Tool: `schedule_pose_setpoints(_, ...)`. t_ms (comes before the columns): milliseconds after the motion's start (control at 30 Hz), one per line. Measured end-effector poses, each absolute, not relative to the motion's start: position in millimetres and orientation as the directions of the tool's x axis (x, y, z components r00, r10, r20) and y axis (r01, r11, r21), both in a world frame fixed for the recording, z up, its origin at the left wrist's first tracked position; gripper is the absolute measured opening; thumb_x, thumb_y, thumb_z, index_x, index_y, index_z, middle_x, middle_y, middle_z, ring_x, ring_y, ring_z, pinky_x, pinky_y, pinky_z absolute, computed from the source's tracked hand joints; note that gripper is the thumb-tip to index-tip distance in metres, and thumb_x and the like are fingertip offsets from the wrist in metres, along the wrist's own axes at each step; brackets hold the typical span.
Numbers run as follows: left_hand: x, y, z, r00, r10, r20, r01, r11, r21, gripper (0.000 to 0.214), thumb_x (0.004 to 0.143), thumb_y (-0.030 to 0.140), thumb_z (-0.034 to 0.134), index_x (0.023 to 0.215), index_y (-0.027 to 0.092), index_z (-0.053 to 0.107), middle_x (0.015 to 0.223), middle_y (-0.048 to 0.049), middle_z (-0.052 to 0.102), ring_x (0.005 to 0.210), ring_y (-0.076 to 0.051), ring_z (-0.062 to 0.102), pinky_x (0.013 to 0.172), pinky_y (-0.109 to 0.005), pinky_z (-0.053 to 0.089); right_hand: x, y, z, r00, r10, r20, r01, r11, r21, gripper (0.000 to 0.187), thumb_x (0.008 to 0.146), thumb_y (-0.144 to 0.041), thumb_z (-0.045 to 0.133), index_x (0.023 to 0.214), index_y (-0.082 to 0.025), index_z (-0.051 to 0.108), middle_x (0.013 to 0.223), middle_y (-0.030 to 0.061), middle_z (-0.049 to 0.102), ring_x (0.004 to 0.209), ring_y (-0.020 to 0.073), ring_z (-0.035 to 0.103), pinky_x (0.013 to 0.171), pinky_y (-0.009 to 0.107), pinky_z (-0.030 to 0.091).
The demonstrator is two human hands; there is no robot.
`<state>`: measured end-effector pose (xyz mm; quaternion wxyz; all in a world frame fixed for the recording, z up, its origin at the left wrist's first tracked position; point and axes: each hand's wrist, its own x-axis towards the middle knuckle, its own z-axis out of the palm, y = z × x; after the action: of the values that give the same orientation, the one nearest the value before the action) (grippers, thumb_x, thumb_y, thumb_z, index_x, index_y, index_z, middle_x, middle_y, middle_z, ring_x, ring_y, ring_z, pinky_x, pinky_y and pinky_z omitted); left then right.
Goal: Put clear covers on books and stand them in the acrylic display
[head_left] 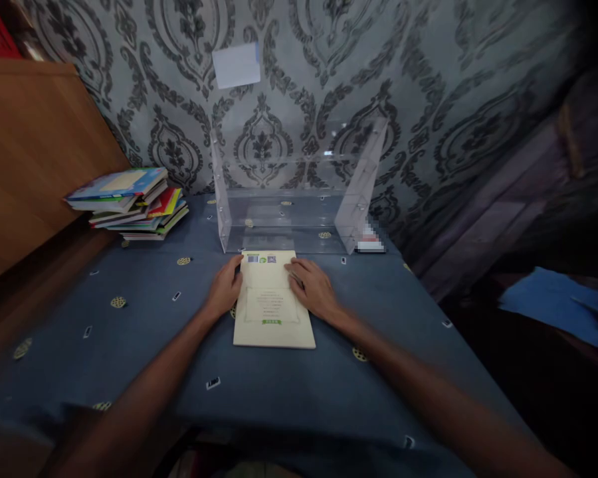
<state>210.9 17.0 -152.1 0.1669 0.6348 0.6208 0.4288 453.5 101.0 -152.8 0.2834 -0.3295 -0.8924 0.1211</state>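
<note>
A cream-coloured book (274, 312) lies flat on the blue tablecloth (144, 345), back cover up, just in front of a clear acrylic stand (299, 199). My left hand (225, 287) rests against the book's left edge near its far corner, fingers curled at the edge. My right hand (311, 287) lies on the book's right side, fingers bent over the cover near its far right corner. Both hands touch the book; it stays flat on the cloth.
A stack of several colourful books (129, 202) sits at the back left by a wooden panel (30, 153). Patterned wallpaper with a white note (236, 65) rises behind the stand. A blue sheet (558, 305) lies off to the right.
</note>
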Motion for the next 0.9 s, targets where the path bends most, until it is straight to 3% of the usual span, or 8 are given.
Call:
schedule_pose_setpoints(167, 217, 16, -141, -0.230, 0.926, 0.300, 0.351, -0.208, 0.913, 0.035, 0.084, 0.021, 0.055, 0.119, 0.018, 0.061, 0.129, -0.0123, 0.069, 0.127, -0.027, 0.061, 0.113, -0.045, 0.042, 455, 95, -159, -0.629, 0.643, 0.436, 0.555, 0.765, -0.328, 0.038, 0.099, -0.022, 0.041, 0.126, -0.014, 0.065, 0.133, 0.0192, 0.063, 0.122, 0.0330, 0.058, 0.101, 0.052, 0.051)
schedule_pose_setpoints(267, 222, 15, -135, -0.275, 0.942, 0.193, 0.122, -0.165, 0.979, 0.035, 0.081, 0.028, 0.063, 0.114, 0.019, 0.062, 0.129, -0.0112, 0.069, 0.124, -0.028, 0.063, 0.109, -0.045, 0.046, 456, 92, -159, -0.629, 0.644, 0.435, 0.567, 0.763, -0.310, 0.040, 0.100, -0.023, 0.038, 0.128, -0.013, 0.064, 0.134, 0.0196, 0.062, 0.124, 0.0333, 0.057, 0.102, 0.053, 0.051)
schedule_pose_setpoints(400, 228, 13, -137, -0.341, 0.940, 0.009, -0.099, -0.045, 0.994, 0.051, 0.077, 0.036, 0.073, 0.123, 0.019, 0.059, 0.136, -0.0132, 0.065, 0.122, -0.030, 0.064, 0.105, -0.046, 0.049, 458, 88, -157, -0.628, 0.652, 0.425, 0.576, 0.756, -0.310, 0.041, 0.101, -0.024, 0.036, 0.130, -0.013, 0.062, 0.136, 0.0211, 0.061, 0.126, 0.0344, 0.056, 0.102, 0.056, 0.051)
schedule_pose_setpoints(567, 233, 14, -138, -0.238, 0.966, -0.102, -0.231, 0.045, 0.972, 0.075, 0.068, 0.043, 0.083, 0.132, 0.017, 0.054, 0.119, -0.0146, 0.074, 0.103, -0.032, 0.072, 0.089, -0.045, 0.057, 460, 86, -156, -0.637, 0.647, 0.420, 0.558, 0.762, -0.327, 0.041, 0.101, -0.024, 0.035, 0.130, -0.012, 0.062, 0.136, 0.0217, 0.061, 0.127, 0.0344, 0.055, 0.106, 0.056, 0.049)
schedule_pose_setpoints(767, 232, 13, -126, -0.156, 0.975, -0.159, -0.247, 0.118, 0.962, 0.079, 0.063, 0.039, 0.089, 0.130, 0.014, 0.056, 0.111, -0.0143, 0.077, 0.092, -0.031, 0.075, 0.083, -0.043, 0.060, 464, 90, -156, -0.594, 0.704, 0.390, 0.490, 0.701, -0.518, 0.043, 0.098, -0.027, 0.044, 0.139, -0.019, 0.055, 0.148, 0.0189, 0.050, 0.137, 0.0340, 0.049, 0.110, 0.057, 0.046)
schedule_pose_setpoints(833, 230, 11, -123, -0.152, 0.975, -0.161, -0.265, 0.116, 0.957, 0.080, 0.062, 0.037, 0.090, 0.132, 0.015, 0.056, 0.112, -0.0145, 0.076, 0.094, -0.032, 0.075, 0.085, -0.044, 0.060, 465, 93, -156, -0.540, 0.756, 0.369, 0.455, 0.632, -0.628, 0.052, 0.095, -0.031, 0.050, 0.145, -0.018, 0.048, 0.154, 0.0192, 0.043, 0.143, 0.0345, 0.043, 0.112, 0.056, 0.045)
schedule_pose_setpoints(900, 229, 10, -119, -0.151, 0.975, -0.162, -0.282, 0.115, 0.953, 0.082, 0.062, 0.035, 0.090, 0.133, 0.015, 0.055, 0.115, -0.0147, 0.075, 0.098, -0.032, 0.074, 0.086, -0.043, 0.060, 464, 95, -156, -0.468, 0.821, 0.327, 0.398, 0.527, -0.751, 0.063, 0.090, -0.034, 0.058, 0.149, -0.020, 0.042, 0.155, 0.0185, 0.042, 0.141, 0.0352, 0.046, 0.109, 0.057, 0.048)
